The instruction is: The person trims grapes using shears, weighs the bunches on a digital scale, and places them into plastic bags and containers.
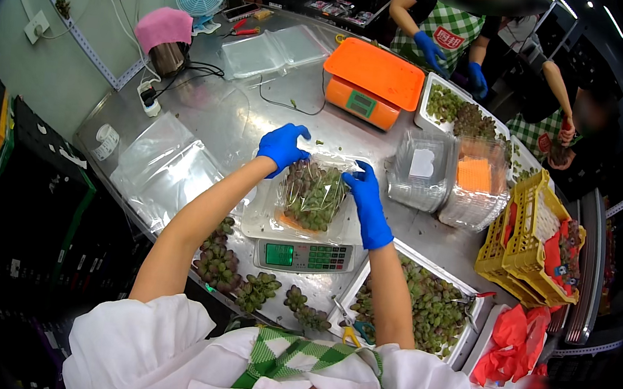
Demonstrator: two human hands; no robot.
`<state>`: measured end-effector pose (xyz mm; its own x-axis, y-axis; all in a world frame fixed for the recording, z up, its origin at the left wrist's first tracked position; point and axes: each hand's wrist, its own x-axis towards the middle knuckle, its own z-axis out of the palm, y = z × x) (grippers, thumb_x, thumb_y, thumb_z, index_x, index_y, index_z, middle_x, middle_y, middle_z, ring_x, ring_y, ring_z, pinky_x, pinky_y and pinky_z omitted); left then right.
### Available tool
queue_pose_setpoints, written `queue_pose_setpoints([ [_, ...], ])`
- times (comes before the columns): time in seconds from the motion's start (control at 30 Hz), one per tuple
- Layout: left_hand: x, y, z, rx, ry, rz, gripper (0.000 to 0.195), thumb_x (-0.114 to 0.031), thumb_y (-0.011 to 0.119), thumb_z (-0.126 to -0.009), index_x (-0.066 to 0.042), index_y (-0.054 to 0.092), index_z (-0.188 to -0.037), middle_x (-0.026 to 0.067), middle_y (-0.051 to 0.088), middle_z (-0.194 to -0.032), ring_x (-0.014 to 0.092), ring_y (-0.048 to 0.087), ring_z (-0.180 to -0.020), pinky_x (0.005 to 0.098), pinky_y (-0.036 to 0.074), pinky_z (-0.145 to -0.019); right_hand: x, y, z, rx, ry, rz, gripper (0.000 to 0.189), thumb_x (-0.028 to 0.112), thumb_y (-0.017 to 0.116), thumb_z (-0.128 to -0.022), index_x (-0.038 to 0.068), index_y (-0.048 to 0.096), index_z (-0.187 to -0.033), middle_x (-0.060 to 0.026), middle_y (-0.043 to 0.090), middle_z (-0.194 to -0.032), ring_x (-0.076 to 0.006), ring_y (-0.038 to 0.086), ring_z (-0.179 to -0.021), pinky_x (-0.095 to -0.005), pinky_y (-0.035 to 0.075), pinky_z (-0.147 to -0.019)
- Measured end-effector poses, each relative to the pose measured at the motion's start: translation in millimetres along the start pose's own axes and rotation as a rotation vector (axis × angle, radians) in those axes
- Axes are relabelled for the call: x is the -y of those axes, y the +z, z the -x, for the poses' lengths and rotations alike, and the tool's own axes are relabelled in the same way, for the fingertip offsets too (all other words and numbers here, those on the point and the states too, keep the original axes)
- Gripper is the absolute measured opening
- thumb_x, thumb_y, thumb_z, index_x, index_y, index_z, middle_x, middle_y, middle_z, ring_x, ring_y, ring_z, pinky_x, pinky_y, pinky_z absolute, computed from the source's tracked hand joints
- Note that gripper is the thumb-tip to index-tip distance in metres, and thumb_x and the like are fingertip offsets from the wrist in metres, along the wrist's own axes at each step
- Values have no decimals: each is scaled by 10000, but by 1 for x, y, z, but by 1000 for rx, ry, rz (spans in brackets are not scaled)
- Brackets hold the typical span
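Observation:
A clear plastic bag around a tray of green and purplish grapes lies on the white plate of a digital scale. An orange sheet shows beneath the fruit. Gloved in blue, my left hand is at the bag's upper left edge, its thumb and forefinger apart. My right hand, in a blue glove too, touches the film at the upper right with its fingertips; whether it pinches the film is unclear. Loose grape clusters lie along the near table edge. A white foam box of grapes stands beneath my right forearm.
Scissors and red-handled snips rest on the foam box. Stacked clear containers stand right of the scale. An orange scale sits farther back. Flat plastic bags lie left. Yellow crates stand right; two people work beyond the table.

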<state>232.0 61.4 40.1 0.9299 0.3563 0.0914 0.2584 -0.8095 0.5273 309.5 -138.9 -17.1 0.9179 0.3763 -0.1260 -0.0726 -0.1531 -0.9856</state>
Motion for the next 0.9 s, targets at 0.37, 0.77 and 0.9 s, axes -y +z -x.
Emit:
queue_pose_setpoints([
  [0.37,21,-15,81,-546,-68,415,304,-175,632,-728,-124,568,-1020,89,458,-944,206,489,-816,283,421,-695,17,-18,-5,207,260,-98,115,124,599,-685,85,501,-641,-3,460,-558,-87,419,-453,-213,344,-430],
  [0.77,99,9,172,-729,-913,900,542,-223,628,-740,-68,315,-1155,120,512,-809,186,524,-546,302,456,-480,20,-18,-9,308,11,-126,299,170,579,-760,73,554,-1042,-18,548,-710,-95,514,-561,-222,427,-523],
  [0.9,118,13,161,-629,-843,1193,385,-105,618,-721,-6,448,-1051,106,541,-757,178,530,-567,296,469,-506,2,-16,-33,271,-94,41,225,141,605,-725,45,591,-929,-21,544,-646,-98,511,-541,-224,421,-506],
])
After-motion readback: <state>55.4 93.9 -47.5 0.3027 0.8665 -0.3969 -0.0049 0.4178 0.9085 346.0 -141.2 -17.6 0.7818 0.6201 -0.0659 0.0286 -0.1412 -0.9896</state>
